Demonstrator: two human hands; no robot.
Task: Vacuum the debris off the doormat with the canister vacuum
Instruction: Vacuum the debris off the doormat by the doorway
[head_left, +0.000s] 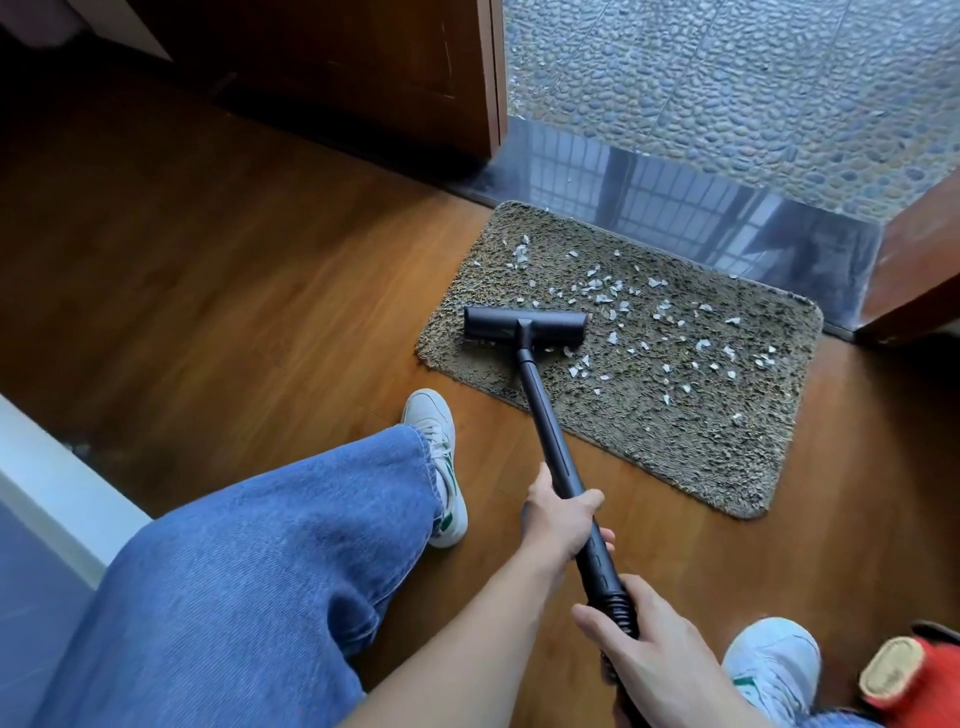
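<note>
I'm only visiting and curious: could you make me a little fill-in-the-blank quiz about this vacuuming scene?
1. The vacuum head rests on the doormat's ____ end, as pictured.
2. The debris scattered on the doormat is ____ in colour.
3. Of the left hand and the right hand, the one gripping the wand nearer the head is the ____.
4. The shoes are white with ____ stripes.

Missing words: left; white; left; green.
</note>
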